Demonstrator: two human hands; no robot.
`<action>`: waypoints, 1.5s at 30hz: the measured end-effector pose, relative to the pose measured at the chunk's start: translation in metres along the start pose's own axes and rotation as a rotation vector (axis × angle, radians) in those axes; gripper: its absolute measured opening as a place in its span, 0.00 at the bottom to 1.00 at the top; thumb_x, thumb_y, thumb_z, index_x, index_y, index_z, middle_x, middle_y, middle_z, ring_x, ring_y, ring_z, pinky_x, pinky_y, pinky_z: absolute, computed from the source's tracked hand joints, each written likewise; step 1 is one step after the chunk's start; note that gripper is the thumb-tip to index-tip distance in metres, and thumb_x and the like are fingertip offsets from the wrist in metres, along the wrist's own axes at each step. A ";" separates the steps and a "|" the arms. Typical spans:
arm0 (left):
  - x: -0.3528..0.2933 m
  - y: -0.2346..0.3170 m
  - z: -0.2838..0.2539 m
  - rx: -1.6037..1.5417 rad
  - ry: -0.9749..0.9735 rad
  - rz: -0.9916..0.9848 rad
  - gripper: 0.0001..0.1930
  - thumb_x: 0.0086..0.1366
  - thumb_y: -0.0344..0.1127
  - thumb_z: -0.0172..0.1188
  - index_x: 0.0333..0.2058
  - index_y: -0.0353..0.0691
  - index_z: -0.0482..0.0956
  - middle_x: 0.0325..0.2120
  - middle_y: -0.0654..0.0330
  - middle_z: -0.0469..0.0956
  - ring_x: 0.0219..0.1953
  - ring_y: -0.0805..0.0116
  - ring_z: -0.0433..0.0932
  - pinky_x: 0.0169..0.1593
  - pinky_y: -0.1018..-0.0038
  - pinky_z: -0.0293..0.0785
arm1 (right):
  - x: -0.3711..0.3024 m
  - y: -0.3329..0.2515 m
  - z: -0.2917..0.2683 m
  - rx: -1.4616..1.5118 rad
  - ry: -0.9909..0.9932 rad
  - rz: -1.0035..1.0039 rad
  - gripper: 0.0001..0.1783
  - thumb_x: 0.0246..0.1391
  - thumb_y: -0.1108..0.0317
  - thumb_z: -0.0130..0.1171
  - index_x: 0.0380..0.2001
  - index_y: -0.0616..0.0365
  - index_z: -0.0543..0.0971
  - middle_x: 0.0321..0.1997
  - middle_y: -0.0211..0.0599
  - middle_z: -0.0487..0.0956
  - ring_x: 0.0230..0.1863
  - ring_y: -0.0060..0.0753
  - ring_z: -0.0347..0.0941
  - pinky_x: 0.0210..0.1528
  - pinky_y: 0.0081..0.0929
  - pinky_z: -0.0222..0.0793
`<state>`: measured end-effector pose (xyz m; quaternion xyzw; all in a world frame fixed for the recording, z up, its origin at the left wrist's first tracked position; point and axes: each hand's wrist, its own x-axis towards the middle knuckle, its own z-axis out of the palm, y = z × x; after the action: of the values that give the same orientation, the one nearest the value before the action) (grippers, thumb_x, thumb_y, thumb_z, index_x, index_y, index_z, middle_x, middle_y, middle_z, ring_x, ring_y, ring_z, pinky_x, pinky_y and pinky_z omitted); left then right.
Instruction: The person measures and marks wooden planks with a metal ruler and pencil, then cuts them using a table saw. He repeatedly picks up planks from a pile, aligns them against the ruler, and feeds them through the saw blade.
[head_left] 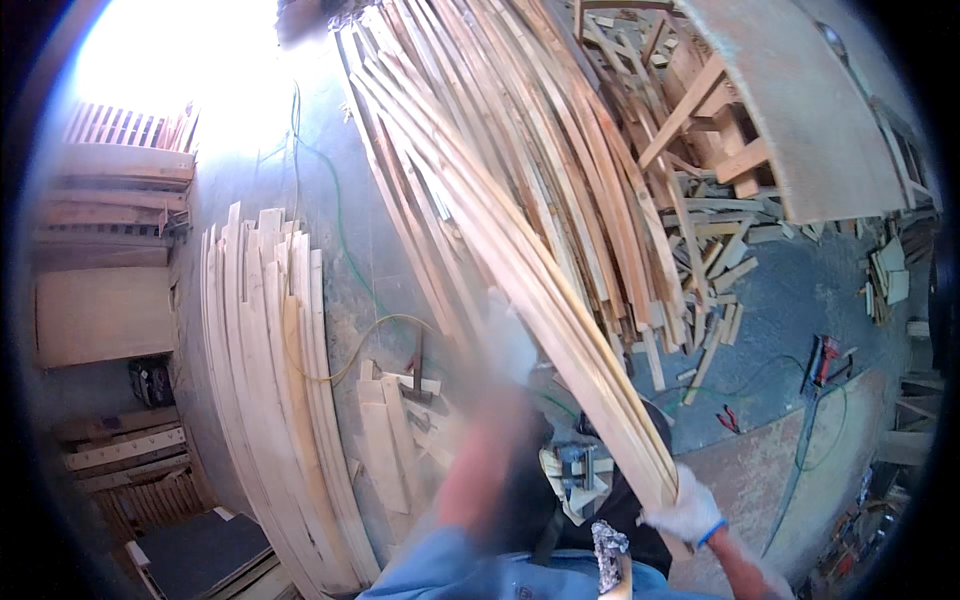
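Note:
A bundle of long, thin wooden boards (540,290) runs from the far left of the middle down toward my body. My right hand (692,508), in a white glove with a blue cuff, is closed around the near end of these boards. Beside the bundle's left edge is my left hand (508,338), also in a pale glove and smeared by motion. Its fingers do not show clearly, and I cannot tell whether it touches the boards.
A large spread of long boards (560,200) lies beyond the bundle. On the left is another board stack (265,400). A hammer (417,375) rests by short wood pieces (385,440). Pliers (728,418) lie on the right, near a green hose (345,255) and wood offcuts (725,260).

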<state>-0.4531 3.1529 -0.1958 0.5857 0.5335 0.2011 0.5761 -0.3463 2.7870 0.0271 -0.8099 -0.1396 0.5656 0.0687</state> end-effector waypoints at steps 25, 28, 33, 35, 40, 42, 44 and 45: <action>-0.177 0.171 0.054 -1.244 -0.463 -0.370 0.49 0.64 0.78 0.61 0.62 0.36 0.71 0.47 0.52 0.78 0.48 0.54 0.77 0.58 0.53 0.78 | -0.280 0.177 0.021 -0.225 0.337 0.012 0.45 0.43 0.42 0.77 0.56 0.61 0.75 0.49 0.55 0.83 0.50 0.61 0.81 0.53 0.55 0.77; -0.187 0.213 0.087 -1.262 -0.570 -0.267 0.50 0.62 0.79 0.62 0.62 0.35 0.72 0.49 0.52 0.77 0.50 0.54 0.77 0.60 0.51 0.77 | -0.268 0.202 0.010 -0.242 0.449 -0.009 0.49 0.40 0.45 0.79 0.60 0.63 0.74 0.50 0.55 0.82 0.53 0.61 0.80 0.55 0.55 0.76; -0.197 0.251 0.162 -1.198 -0.661 -0.130 0.48 0.68 0.76 0.58 0.67 0.35 0.70 0.56 0.51 0.77 0.58 0.50 0.76 0.67 0.49 0.74 | -0.254 0.242 -0.040 -0.102 0.589 -0.011 0.51 0.35 0.49 0.81 0.61 0.64 0.73 0.50 0.54 0.82 0.53 0.62 0.80 0.54 0.56 0.75; -0.208 0.275 0.203 -1.206 -0.662 -0.113 0.49 0.67 0.76 0.60 0.66 0.35 0.70 0.54 0.51 0.77 0.55 0.50 0.77 0.65 0.46 0.74 | -0.254 0.269 -0.061 -0.087 0.644 0.012 0.49 0.36 0.50 0.81 0.60 0.63 0.74 0.50 0.54 0.82 0.53 0.62 0.80 0.54 0.56 0.75; -0.280 0.340 0.327 -0.998 -0.545 -0.124 0.47 0.71 0.77 0.50 0.67 0.36 0.71 0.55 0.48 0.79 0.56 0.50 0.79 0.64 0.49 0.76 | -0.253 0.356 -0.150 0.005 0.651 0.072 0.49 0.36 0.54 0.80 0.61 0.65 0.73 0.47 0.54 0.82 0.52 0.61 0.80 0.54 0.56 0.75; -0.281 0.328 0.385 -1.026 -0.638 -0.085 0.46 0.74 0.77 0.43 0.65 0.37 0.72 0.53 0.46 0.80 0.54 0.49 0.81 0.63 0.50 0.78 | -0.256 0.398 -0.178 -0.003 0.643 0.104 0.48 0.37 0.55 0.81 0.60 0.66 0.73 0.46 0.53 0.82 0.52 0.61 0.80 0.53 0.56 0.75; -0.282 0.314 0.434 -1.075 -0.714 -0.061 0.46 0.74 0.78 0.40 0.64 0.37 0.72 0.50 0.46 0.80 0.52 0.48 0.82 0.63 0.48 0.79 | -0.243 0.453 -0.190 -0.102 0.795 0.037 0.44 0.37 0.57 0.81 0.56 0.64 0.74 0.45 0.52 0.82 0.50 0.62 0.80 0.51 0.54 0.75; -0.296 0.318 0.466 -1.093 -0.686 -0.116 0.47 0.73 0.79 0.41 0.63 0.36 0.73 0.49 0.45 0.80 0.51 0.46 0.82 0.62 0.47 0.80 | -0.242 0.468 -0.195 -0.128 0.831 0.042 0.43 0.37 0.58 0.81 0.56 0.64 0.74 0.45 0.52 0.82 0.50 0.62 0.79 0.51 0.54 0.75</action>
<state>-0.0350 2.7589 0.0805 0.2092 0.1705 0.2138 0.9388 -0.1726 2.2773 0.1868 -0.9744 -0.1184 0.1824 0.0574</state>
